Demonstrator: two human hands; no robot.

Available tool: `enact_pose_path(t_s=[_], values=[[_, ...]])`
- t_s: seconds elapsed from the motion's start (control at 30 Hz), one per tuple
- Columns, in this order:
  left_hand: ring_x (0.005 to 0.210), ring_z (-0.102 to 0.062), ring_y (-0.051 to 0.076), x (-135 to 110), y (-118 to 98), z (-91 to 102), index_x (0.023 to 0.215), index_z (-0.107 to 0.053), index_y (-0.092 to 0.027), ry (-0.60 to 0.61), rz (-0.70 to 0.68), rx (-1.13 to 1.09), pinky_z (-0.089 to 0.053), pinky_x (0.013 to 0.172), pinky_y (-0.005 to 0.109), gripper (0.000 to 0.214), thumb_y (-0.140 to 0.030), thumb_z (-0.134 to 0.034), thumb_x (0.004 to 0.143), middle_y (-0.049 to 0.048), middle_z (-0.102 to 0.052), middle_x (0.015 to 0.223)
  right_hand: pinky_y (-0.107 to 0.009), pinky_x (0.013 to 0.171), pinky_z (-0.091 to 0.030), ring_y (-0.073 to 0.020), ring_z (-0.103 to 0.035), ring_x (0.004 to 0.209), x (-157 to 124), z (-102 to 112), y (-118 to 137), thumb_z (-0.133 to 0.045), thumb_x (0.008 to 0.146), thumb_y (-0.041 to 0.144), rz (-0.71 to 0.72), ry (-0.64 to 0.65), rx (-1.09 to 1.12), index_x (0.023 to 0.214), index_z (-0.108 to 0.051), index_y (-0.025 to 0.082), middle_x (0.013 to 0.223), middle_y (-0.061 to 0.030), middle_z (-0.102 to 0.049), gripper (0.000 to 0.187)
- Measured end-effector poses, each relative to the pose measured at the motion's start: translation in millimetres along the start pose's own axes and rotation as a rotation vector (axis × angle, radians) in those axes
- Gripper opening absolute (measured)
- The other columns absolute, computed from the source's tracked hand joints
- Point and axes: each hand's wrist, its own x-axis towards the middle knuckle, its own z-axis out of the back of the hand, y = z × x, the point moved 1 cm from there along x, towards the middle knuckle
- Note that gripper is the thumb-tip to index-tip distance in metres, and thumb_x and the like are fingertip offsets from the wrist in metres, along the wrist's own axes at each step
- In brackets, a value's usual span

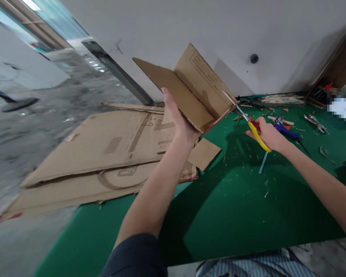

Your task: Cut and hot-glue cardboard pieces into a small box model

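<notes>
My left hand (180,117) grips a folded piece of cardboard (187,94) from below, its thumb on the near panel. The piece is held above the table with two panels standing at an angle, and small print shows on the far one. In my right hand (266,132) is a pair of scissors (255,130) with red and yellow handles. Their blades point up and left and reach the right edge of the cardboard; whether they are cutting into it I cannot tell. Below the held piece lies a small cardboard square (204,154) on the green table (233,215).
Large flattened cardboard sheets (103,142) overhang the table's left side. A blue glue gun (286,130), a clear glue stick (263,162), a metal tool (315,123) and scattered scraps lie to the right. A cardboard box (337,65) stands at the back right, against the white wall (219,23).
</notes>
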Motion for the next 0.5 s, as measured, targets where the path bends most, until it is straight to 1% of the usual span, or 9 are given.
enact_pose_path(t_s=[0.07, 0.17, 0.23, 0.33, 0.4, 0.5], values=[[0.158, -0.028, 0.028, -1.1, -0.1, -1.4, 0.143, -0.052, -0.040, -0.011, 0.021, -0.011, -0.046, 0.122, 0.049, 0.078, -0.087, -0.038, 0.082, -0.0073, -0.064, 0.144, -0.034, 0.064, -0.043, -0.0241, -0.062, 0.070, 0.4, -0.9, -1.0, -0.057, 0.090, 0.063, -0.006, -0.012, -0.041, 0.109, -0.045, 0.022, 0.084, -0.0084, -0.067, 0.047], [0.154, -0.037, 0.030, -2.6, -0.9, -2.7, 0.137, -0.059, -0.035, -0.026, 0.052, -0.056, -0.046, 0.121, 0.048, 0.073, -0.083, -0.034, 0.088, -0.0030, -0.064, 0.145, -0.033, 0.061, -0.041, -0.0266, -0.063, 0.070, 0.2, -3.3, -2.9, -0.056, 0.091, 0.065, -0.010, -0.035, -0.118, 0.109, -0.047, 0.022, 0.082, -0.0092, -0.068, 0.047], [0.151, -0.042, 0.032, -3.3, -1.5, -2.9, 0.134, -0.062, -0.035, -0.044, 0.072, -0.043, -0.049, 0.118, 0.049, 0.071, -0.083, -0.036, 0.087, -0.0010, -0.066, 0.143, -0.034, 0.061, -0.040, -0.0276, -0.064, 0.069, -0.2, -5.8, -4.3, -0.054, 0.092, 0.065, 0.008, -0.048, -0.136, 0.108, -0.046, 0.022, 0.081, -0.0095, -0.068, 0.047], [0.149, -0.045, 0.034, -4.4, -1.9, -2.6, 0.134, -0.061, -0.039, -0.082, 0.101, 0.034, -0.054, 0.112, 0.051, 0.073, -0.085, -0.037, 0.083, -0.0004, -0.067, 0.140, -0.033, 0.060, -0.041, -0.0252, -0.062, 0.066, -1.1, -8.9, -6.7, -0.053, 0.093, 0.065, 0.040, -0.046, -0.068, 0.106, -0.043, 0.024, 0.079, -0.0071, -0.067, 0.044], [0.148, -0.046, 0.034, -4.8, -1.2, -2.9, 0.134, -0.061, -0.038, -0.066, 0.117, 0.041, -0.054, 0.112, 0.051, 0.073, -0.084, -0.037, 0.083, 0.0000, -0.067, 0.140, -0.033, 0.060, -0.042, -0.0231, -0.061, 0.064, -1.6, -9.4, -7.9, -0.055, 0.091, 0.065, 0.038, -0.022, 0.002, 0.103, -0.040, 0.025, 0.079, -0.0055, -0.067, 0.044], [0.147, -0.047, 0.034, -4.7, 0.7, -4.1, 0.131, -0.063, -0.034, -0.026, 0.111, -0.020, -0.053, 0.112, 0.051, 0.068, -0.079, -0.041, 0.085, 0.0015, -0.069, 0.137, -0.033, 0.060, -0.044, -0.0218, -0.061, 0.065, -1.9, -7.8, -8.0, -0.055, 0.090, 0.066, 0.051, 0.022, 0.088, 0.101, -0.035, 0.026, 0.084, -0.0063, -0.068, 0.046]])
